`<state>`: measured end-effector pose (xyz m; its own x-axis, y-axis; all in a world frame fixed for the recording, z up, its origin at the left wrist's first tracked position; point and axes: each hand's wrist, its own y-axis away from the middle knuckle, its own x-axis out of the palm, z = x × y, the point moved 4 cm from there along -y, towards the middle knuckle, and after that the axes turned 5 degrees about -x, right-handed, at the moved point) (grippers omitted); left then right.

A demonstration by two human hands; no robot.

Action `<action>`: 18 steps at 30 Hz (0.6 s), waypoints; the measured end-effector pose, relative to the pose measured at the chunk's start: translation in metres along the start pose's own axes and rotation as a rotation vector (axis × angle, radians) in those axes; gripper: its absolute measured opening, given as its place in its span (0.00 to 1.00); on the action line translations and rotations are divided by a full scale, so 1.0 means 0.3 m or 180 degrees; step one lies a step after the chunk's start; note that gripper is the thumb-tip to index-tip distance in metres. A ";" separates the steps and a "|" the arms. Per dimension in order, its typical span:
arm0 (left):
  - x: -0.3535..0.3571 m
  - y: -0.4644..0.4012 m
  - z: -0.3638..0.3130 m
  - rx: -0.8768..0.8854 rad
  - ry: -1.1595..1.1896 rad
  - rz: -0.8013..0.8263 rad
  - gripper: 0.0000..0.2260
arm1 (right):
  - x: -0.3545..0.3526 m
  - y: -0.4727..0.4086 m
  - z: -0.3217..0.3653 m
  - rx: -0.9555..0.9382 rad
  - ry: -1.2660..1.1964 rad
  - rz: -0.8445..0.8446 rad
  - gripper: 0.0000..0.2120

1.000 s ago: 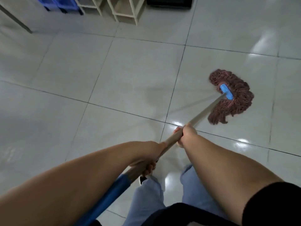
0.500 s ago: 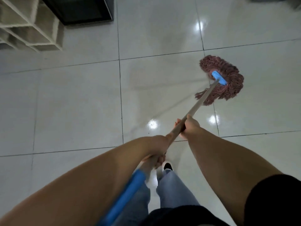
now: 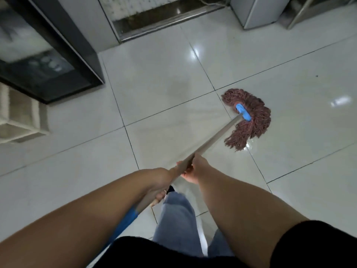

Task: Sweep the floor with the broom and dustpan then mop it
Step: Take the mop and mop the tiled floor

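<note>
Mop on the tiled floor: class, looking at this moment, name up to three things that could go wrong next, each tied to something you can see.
1. The floor shines wet beside the mop head; the person's shoe could slip there.
2. A dark speck lies beyond the mop; it may be smeared rather than lifted.
3. The black cabinet stands close on the left; a wide stroke might knock it.

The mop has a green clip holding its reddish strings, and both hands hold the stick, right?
Not quite. The head view shows the clip on the mop is blue, not green. The strings are reddish, and the left hand and right hand both hold the stick.
</note>
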<state>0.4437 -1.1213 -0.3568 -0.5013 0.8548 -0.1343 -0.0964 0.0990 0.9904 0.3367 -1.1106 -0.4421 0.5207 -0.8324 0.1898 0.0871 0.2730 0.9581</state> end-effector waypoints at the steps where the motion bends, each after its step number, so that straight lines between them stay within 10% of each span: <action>1: -0.036 0.000 -0.031 -0.0016 -0.0119 0.0003 0.26 | 0.040 -0.004 0.011 0.0014 -0.0140 -0.0015 0.19; 18: -0.105 0.000 -0.797 -0.0091 -0.0739 -0.0163 0.30 | 0.034 -0.192 0.689 0.0007 -0.0640 0.0122 0.19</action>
<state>0.2538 -1.2699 -0.3604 -0.2843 0.9436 -0.1699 -0.1426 0.1336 0.9807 0.1614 -1.2346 -0.4510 0.3434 -0.9011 0.2649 0.0686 0.3053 0.9498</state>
